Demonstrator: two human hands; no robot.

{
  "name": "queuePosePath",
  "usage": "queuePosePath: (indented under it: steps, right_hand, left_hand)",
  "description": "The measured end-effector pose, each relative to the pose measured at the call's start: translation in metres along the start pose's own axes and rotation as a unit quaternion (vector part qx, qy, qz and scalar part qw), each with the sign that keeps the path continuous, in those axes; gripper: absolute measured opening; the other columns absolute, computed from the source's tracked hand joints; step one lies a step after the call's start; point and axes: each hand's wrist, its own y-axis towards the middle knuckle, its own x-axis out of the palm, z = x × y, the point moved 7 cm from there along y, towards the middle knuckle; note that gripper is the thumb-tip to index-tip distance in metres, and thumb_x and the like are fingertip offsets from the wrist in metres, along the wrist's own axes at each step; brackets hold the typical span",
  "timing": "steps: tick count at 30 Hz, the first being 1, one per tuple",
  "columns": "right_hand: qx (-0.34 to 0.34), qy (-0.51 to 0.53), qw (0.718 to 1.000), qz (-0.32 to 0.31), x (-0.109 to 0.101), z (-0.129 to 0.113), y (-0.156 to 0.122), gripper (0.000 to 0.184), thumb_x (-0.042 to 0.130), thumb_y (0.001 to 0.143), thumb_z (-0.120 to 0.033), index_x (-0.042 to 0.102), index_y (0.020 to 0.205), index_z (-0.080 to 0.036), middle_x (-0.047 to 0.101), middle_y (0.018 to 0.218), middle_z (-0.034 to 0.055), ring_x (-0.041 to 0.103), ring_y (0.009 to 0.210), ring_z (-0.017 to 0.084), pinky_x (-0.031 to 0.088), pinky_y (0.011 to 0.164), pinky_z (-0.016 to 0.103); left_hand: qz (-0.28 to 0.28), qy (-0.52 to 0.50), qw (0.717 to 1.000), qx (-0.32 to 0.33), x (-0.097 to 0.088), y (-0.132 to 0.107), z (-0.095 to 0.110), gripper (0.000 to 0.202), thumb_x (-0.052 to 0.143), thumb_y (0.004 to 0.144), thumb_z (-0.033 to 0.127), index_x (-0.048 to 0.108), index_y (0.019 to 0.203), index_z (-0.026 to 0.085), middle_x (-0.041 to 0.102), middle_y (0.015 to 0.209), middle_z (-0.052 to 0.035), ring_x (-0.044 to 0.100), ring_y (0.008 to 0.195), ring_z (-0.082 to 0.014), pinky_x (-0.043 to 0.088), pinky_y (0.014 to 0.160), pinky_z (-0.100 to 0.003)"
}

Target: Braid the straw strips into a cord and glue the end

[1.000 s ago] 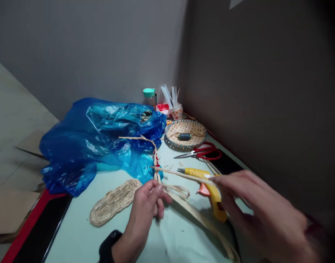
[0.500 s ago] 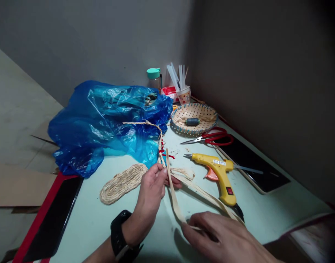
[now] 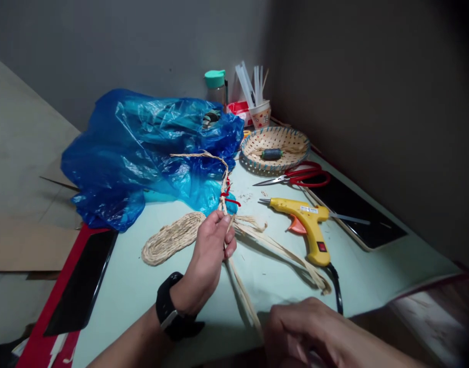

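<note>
My left hand (image 3: 215, 245), with a black watch (image 3: 171, 306) at its wrist, pinches a pale raffia braid (image 3: 223, 191) just below some red ties (image 3: 229, 198). The braid's thin far end bends left over a blue plastic bag. From under my left fingers a raffia strand (image 3: 240, 289) runs straight down to my right hand (image 3: 311, 327), which is curled round its end at the bottom edge; its fingertips are partly hidden. More loose strands (image 3: 284, 250) fan out to the right on the table. Left of my left hand lies a coiled oval braided piece (image 3: 175, 237).
The blue plastic bag (image 3: 142, 133) covers the back left. Behind are a green-lidded bottle (image 3: 215, 84) and a cup of glue sticks (image 3: 260, 113). On the right are a woven basket (image 3: 291, 140) with a thread spool (image 3: 271, 154), red-handled scissors (image 3: 305, 176), a yellow glue gun (image 3: 309, 225) and a dark tablet-like slab (image 3: 357, 214).
My right hand has moved down toward the bottom edge, drawing one strand straight. Other loose strands now lie on the table to the right. The view has tilted slightly downward.
</note>
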Motion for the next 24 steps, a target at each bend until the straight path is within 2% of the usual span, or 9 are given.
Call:
queuePosePath:
  steps: [5, 10, 12, 14, 15, 17, 19, 21, 24]
  right_hand:
    - [0.008, 0.224, 0.974, -0.021, -0.006, -0.003, -0.003, 0.023, 0.060, 0.088, -0.036, 0.061, 0.104, -0.019, 0.046, 0.074, -0.0033, 0.039, 0.063, 0.006, 0.032, 0.054, 0.014]
    - [-0.034, 0.280, 0.959, 0.018, -0.016, -0.002, -0.008, 0.040, 0.068, 0.081, -0.037, 0.055, 0.115, -0.022, 0.047, 0.073, -0.0054, 0.039, 0.054, 0.003, 0.034, 0.049, 0.012]
    - [-0.021, 0.207, 0.978, 0.017, -0.010, 0.000, -0.012, 0.036, 0.064, 0.084, -0.035, 0.054, 0.118, -0.026, 0.050, 0.075, -0.0050, 0.043, 0.056, 0.004, 0.037, 0.051, 0.013]
    - [-0.037, 0.051, 0.998, 0.026, -0.007, -0.008, -0.017, 0.031, 0.058, 0.087, -0.031, 0.056, 0.118, -0.029, 0.058, 0.077, -0.0038, 0.052, 0.063, 0.008, 0.041, 0.055, 0.015]
    - [-0.067, -0.042, 0.995, 0.053, -0.010, -0.016, -0.019, 0.031, 0.055, 0.089, -0.029, 0.056, 0.120, -0.030, 0.063, 0.079, -0.0029, 0.057, 0.067, 0.010, 0.044, 0.059, 0.016]
    - [-0.147, -0.207, 0.954, 0.158, -0.026, -0.042, -0.022, 0.031, 0.051, 0.091, -0.026, 0.056, 0.122, -0.029, 0.069, 0.088, 0.0002, 0.063, 0.078, 0.013, 0.049, 0.068, 0.021]
    - [-0.198, -0.312, 0.882, 0.292, -0.052, -0.066, -0.022, 0.028, 0.045, 0.094, -0.025, 0.057, 0.120, -0.024, 0.069, 0.102, 0.0054, 0.064, 0.090, 0.016, 0.049, 0.080, 0.026]
    - [-0.200, -0.355, 0.849, 0.336, -0.075, -0.076, -0.007, 0.030, 0.043, 0.095, -0.031, 0.057, 0.118, -0.019, 0.066, 0.112, 0.0104, 0.062, 0.100, 0.020, 0.048, 0.085, 0.031]
    - [-0.137, -0.324, 0.901, 0.253, -0.097, -0.067, 0.040, 0.037, 0.044, 0.095, -0.040, 0.058, 0.119, -0.015, 0.065, 0.115, 0.0126, 0.060, 0.105, 0.024, 0.046, 0.088, 0.035]
  left_hand:
    - [0.002, 0.016, 1.000, 0.012, -0.003, -0.001, -0.002, 0.020, 0.050, 0.092, 0.031, 0.041, 0.078, 0.020, 0.035, 0.059, 0.0089, 0.031, 0.043, -0.0025, 0.020, 0.040, -0.016]
    - [-0.003, 0.030, 0.999, 0.018, -0.003, -0.002, -0.005, 0.021, 0.050, 0.091, 0.033, 0.041, 0.077, 0.021, 0.036, 0.059, 0.0086, 0.033, 0.043, -0.0037, 0.021, 0.040, -0.017]
    - [-0.010, 0.035, 0.999, 0.020, -0.001, -0.003, -0.005, 0.020, 0.051, 0.091, 0.033, 0.043, 0.077, 0.020, 0.037, 0.059, 0.0083, 0.032, 0.044, -0.0036, 0.022, 0.041, -0.016]
    - [-0.017, 0.038, 0.999, 0.019, 0.000, -0.004, -0.004, 0.020, 0.052, 0.090, 0.033, 0.044, 0.077, 0.020, 0.037, 0.059, 0.0083, 0.031, 0.044, -0.0034, 0.021, 0.041, -0.015]
    - [-0.021, 0.041, 0.999, 0.016, 0.001, -0.005, -0.004, 0.021, 0.053, 0.089, 0.034, 0.044, 0.077, 0.020, 0.038, 0.059, 0.0083, 0.030, 0.044, -0.0033, 0.020, 0.041, -0.015]
    - [-0.028, 0.046, 0.998, 0.011, 0.001, -0.007, -0.004, 0.023, 0.053, 0.089, 0.036, 0.044, 0.077, 0.019, 0.038, 0.058, 0.0083, 0.026, 0.043, -0.0032, 0.017, 0.040, -0.015]
    - [-0.034, 0.043, 0.998, 0.003, 0.001, -0.008, -0.004, 0.024, 0.053, 0.089, 0.038, 0.045, 0.077, 0.019, 0.040, 0.058, 0.0081, 0.024, 0.043, -0.0030, 0.015, 0.039, -0.015]
    - [-0.035, 0.033, 0.999, -0.008, -0.001, -0.007, -0.005, 0.023, 0.054, 0.088, 0.038, 0.045, 0.077, 0.019, 0.041, 0.058, 0.0083, 0.023, 0.042, -0.0025, 0.013, 0.039, -0.015]
    - [-0.030, 0.022, 0.999, -0.020, -0.004, -0.004, -0.006, 0.022, 0.057, 0.086, 0.037, 0.047, 0.078, 0.019, 0.043, 0.056, 0.0085, 0.020, 0.040, -0.0017, 0.011, 0.038, -0.015]
